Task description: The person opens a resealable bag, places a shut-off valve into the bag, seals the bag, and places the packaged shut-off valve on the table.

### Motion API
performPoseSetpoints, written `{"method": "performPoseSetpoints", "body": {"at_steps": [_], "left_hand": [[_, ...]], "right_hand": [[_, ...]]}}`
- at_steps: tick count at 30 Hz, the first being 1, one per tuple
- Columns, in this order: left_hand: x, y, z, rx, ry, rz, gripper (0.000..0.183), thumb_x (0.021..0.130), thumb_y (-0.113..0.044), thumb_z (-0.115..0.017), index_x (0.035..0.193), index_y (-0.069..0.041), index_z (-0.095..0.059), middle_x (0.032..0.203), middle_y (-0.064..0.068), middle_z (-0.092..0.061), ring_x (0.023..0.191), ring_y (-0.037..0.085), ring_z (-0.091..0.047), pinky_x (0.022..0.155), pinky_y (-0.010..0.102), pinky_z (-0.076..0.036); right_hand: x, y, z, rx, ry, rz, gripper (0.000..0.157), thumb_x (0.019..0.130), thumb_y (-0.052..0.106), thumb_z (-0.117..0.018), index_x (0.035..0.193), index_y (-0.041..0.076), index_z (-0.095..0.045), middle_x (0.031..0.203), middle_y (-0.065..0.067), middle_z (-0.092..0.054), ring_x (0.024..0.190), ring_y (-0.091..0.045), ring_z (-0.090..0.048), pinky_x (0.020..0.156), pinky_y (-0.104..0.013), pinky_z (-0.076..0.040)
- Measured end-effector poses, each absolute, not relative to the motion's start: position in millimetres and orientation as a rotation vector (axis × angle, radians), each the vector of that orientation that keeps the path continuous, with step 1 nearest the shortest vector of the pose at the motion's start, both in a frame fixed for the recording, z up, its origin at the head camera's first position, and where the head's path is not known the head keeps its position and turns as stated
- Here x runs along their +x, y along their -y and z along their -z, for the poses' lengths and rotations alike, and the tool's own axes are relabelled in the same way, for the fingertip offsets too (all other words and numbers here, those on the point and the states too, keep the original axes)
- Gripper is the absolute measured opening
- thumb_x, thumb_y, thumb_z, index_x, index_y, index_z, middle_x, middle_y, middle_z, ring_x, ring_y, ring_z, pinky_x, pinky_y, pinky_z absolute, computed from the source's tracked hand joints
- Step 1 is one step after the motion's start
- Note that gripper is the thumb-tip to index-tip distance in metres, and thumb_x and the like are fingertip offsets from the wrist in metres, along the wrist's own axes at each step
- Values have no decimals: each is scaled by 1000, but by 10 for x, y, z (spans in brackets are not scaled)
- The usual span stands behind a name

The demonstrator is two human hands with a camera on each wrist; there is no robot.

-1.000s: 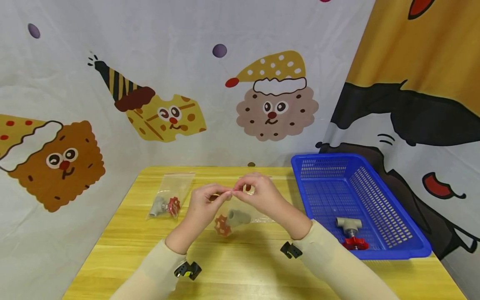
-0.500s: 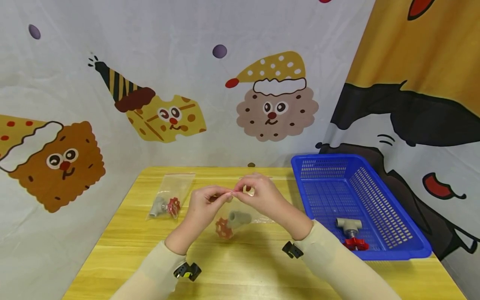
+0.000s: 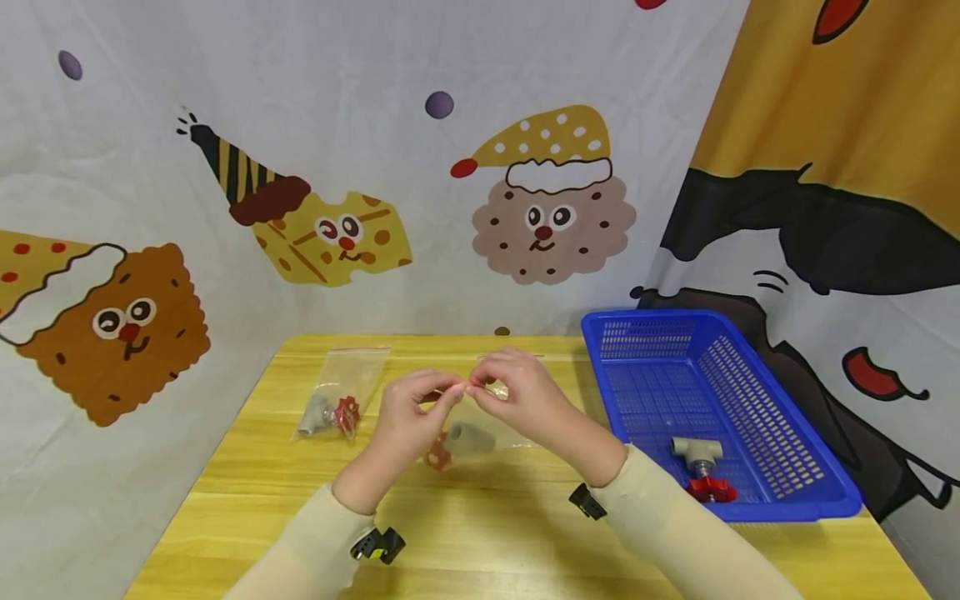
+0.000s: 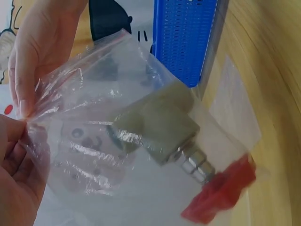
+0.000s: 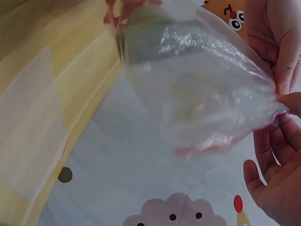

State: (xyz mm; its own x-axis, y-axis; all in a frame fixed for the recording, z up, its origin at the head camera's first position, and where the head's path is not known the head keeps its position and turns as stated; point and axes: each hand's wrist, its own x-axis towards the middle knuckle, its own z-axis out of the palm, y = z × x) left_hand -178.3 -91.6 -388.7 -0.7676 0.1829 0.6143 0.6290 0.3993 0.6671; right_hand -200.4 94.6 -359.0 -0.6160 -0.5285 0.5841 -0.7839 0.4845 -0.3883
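Note:
Both hands meet over the middle of the table, pinching the red-edged top of a clear zip bag (image 4: 94, 108). My left hand (image 3: 408, 417) grips it from the left and my right hand (image 3: 525, 396) from the right, with the fingertips nearly touching. Inside the hanging bag is a grey tee-shaped stop valve (image 4: 162, 122) with a red handwheel (image 4: 221, 190), tilted in the left wrist view. The right wrist view shows the bag's mouth bunched between the fingers. Whether the seal is closed cannot be told.
To the left lies another zip bag (image 3: 352, 371) with a similar valve (image 3: 318, 414). A blue basket (image 3: 611, 375) at the right holds a bare valve (image 3: 699, 450). Another flat clear bag (image 5: 33, 122) lies on the wooden table (image 3: 480, 533), behind the hands.
The valve in the hanging bag has swung slightly up and left. Both hands keep their pinch, with only small shifts of the fingers.

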Motion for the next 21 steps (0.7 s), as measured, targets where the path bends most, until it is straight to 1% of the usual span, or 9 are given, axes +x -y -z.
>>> {"method": "performPoseSetpoints", "body": {"at_steps": [4, 8, 15, 21], "left_hand": [[-1789, 899, 3891, -712, 2185, 1303, 9, 89, -13, -66, 91, -9, -74, 88, 2, -72, 78, 9, -67, 68, 21, -56], [-1782, 890, 3900, -696, 2183, 1277, 10, 89, -14, -66, 91, -8, -74, 88, 2, -72, 77, 9, -66, 68, 20, -55], [-1769, 905, 3894, -652, 2186, 1293, 11, 90, -14, -65, 93, -8, -74, 90, 4, -71, 77, 12, -66, 68, 22, -56], [-1787, 926, 3898, -616, 2179, 1279, 10, 89, -14, -66, 92, -8, -74, 89, 4, -71, 77, 13, -67, 68, 23, -56]], "right_hand": [[-2004, -960, 3610, 1096, 2345, -954, 6, 85, 13, -71, 80, 14, -67, 80, 7, -65, 80, -7, -56, 75, -26, -50], [-1998, -969, 3634, 1079, 2367, -989, 6, 84, 11, -71, 80, 14, -67, 80, 6, -64, 80, -7, -57, 75, -24, -51], [-2001, -1000, 3688, 1064, 2403, -1040, 9, 82, 9, -72, 77, 13, -66, 78, 4, -62, 77, -8, -56, 72, -25, -52], [-2015, -1042, 3736, 1060, 2430, -1046, 10, 80, 9, -72, 75, 13, -66, 76, 6, -62, 75, -6, -56, 71, -22, -50]]}}
